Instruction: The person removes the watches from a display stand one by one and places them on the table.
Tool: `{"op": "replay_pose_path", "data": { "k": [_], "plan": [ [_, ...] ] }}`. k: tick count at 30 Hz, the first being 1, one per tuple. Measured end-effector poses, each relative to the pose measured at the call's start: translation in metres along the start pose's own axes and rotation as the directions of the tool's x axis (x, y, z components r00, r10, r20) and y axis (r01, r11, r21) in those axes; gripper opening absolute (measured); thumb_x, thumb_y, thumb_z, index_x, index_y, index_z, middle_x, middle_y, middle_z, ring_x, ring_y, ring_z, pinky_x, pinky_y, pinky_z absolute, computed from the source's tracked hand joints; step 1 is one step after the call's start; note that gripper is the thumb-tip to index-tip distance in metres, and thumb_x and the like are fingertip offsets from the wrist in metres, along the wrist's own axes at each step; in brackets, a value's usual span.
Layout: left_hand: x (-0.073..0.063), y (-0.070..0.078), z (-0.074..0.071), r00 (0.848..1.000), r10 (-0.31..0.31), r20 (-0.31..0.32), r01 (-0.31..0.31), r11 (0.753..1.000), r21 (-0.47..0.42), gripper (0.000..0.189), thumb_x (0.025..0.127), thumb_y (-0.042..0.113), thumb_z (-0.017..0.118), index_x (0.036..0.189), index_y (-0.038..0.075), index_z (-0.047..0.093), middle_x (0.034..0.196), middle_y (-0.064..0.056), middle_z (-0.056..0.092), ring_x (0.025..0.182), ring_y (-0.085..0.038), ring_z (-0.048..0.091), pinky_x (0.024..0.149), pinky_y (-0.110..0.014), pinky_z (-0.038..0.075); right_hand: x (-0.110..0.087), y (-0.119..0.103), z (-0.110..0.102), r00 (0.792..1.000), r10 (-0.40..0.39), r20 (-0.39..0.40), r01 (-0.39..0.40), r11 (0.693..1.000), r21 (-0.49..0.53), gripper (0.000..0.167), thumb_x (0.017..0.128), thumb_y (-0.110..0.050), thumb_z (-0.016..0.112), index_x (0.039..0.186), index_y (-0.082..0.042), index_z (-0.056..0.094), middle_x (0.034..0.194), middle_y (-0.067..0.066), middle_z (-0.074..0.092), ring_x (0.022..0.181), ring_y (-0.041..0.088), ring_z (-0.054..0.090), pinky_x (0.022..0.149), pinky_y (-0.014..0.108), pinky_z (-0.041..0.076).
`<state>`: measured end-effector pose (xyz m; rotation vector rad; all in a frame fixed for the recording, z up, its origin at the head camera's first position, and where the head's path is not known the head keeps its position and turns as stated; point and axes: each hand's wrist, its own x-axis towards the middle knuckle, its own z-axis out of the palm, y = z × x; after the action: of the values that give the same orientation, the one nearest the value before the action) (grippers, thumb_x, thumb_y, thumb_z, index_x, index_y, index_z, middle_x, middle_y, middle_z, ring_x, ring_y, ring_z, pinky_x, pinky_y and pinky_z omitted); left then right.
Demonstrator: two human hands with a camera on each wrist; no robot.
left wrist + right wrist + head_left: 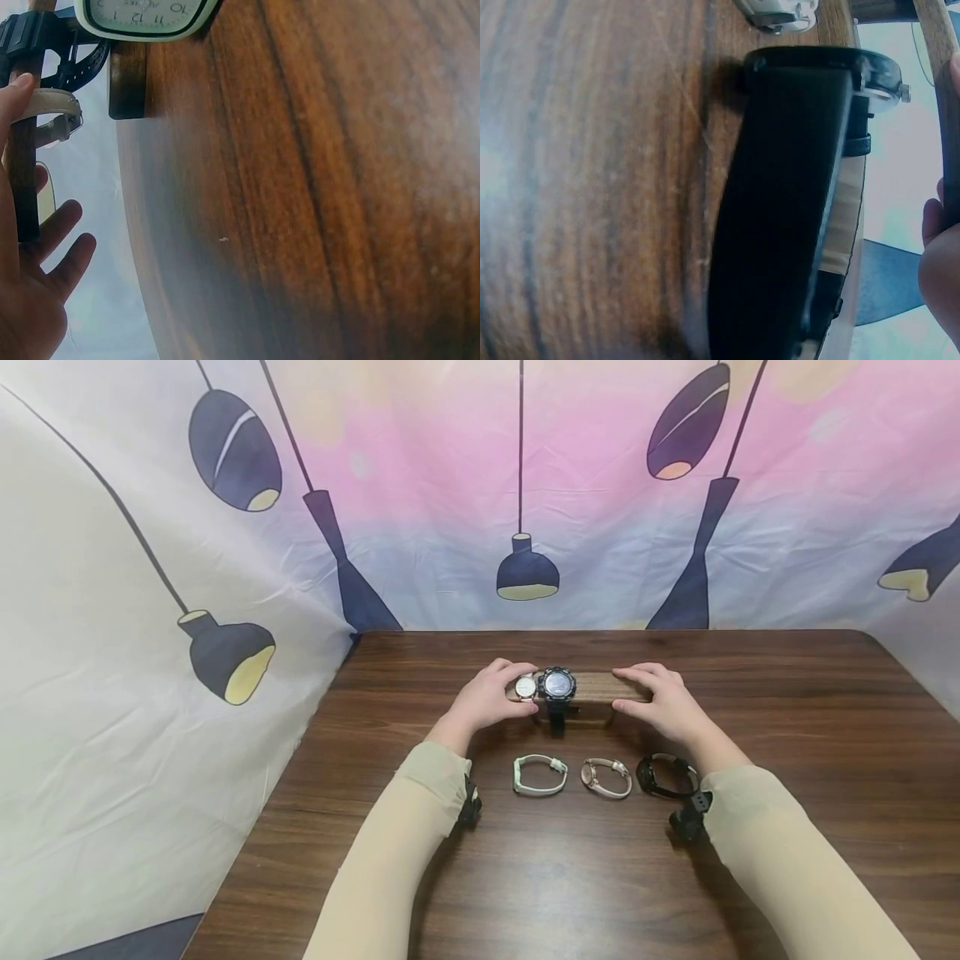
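A low wooden watch stand stands toward the back of the table. A white-dial watch with a pale strap and a chunky black digital watch sit side by side on its bar. My left hand grips the bar's left end, thumb in front at the pale strap and fingers behind. At the right end, my right hand pinches the bar between thumb and fingers. In the left wrist view the thumb tip overlaps the pale strap, while two fingers stretch out behind.
Nearer me, a mint-green watch, a pale pink watch and a black-strapped watch lie in a row on the brown wooden table. A cloth printed with lamps hangs behind the table.
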<state>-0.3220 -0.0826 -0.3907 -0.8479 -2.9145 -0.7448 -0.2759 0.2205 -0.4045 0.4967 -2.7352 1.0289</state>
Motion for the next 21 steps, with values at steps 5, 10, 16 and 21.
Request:
{"op": "replay_pose_path", "data": {
  "k": [5, 10, 16, 21],
  "plan": [
    [-0.001, -0.003, -0.002, 1.0, -0.005, -0.022, 0.004, 1.0, -0.011, 0.064, 0.076, 0.041, 0.074, 0.133, 0.027, 0.052, 0.122, -0.002, 0.05, 0.103, -0.018, 0.051, 0.087, -0.038, 0.045, 0.0, 0.0, 0.0, 1.0, -0.009, -0.009, 0.009, 1.0, 0.002, 0.055, 0.084, -0.032, 0.071, 0.131, -0.009, 0.056, 0.131, 0.017, 0.044, 0.12, 0.044, 0.03, 0.098, 0.058, 0.024],
    [-0.002, -0.006, -0.001, 1.0, 0.004, -0.03, -0.005, 1.0, -0.029, 0.064, 0.076, 0.041, 0.074, 0.134, 0.026, 0.052, 0.12, -0.002, 0.051, 0.103, -0.018, 0.051, 0.089, -0.038, 0.044, 0.0, 0.0, -0.001, 1.0, -0.008, -0.01, 0.008, 1.0, 0.005, 0.054, 0.084, -0.031, 0.071, 0.131, -0.009, 0.055, 0.131, 0.017, 0.044, 0.121, 0.045, 0.029, 0.098, 0.058, 0.024],
    [-0.003, -0.01, 0.002, 0.999, -0.003, -0.036, 0.002, 0.999, -0.047, 0.063, 0.076, 0.041, 0.075, 0.133, 0.027, 0.052, 0.121, 0.0, 0.051, 0.106, -0.017, 0.05, 0.092, -0.037, 0.042, -0.001, 0.0, -0.001, 1.0, -0.002, 0.003, 0.002, 1.0, 0.01, 0.054, 0.084, -0.031, 0.071, 0.131, -0.008, 0.055, 0.132, 0.018, 0.043, 0.122, 0.045, 0.028, 0.1, 0.057, 0.022],
    [-0.004, -0.011, 0.002, 0.999, -0.017, -0.04, 0.013, 0.996, -0.083, 0.063, 0.076, 0.04, 0.076, 0.133, 0.028, 0.052, 0.122, 0.0, 0.05, 0.107, -0.016, 0.05, 0.093, -0.036, 0.041, -0.001, -0.001, -0.001, 1.0, 0.001, 0.004, -0.001, 1.0, 0.007, 0.055, 0.085, -0.032, 0.07, 0.131, -0.008, 0.054, 0.132, 0.018, 0.043, 0.122, 0.045, 0.028, 0.099, 0.058, 0.023]
  ]
}}
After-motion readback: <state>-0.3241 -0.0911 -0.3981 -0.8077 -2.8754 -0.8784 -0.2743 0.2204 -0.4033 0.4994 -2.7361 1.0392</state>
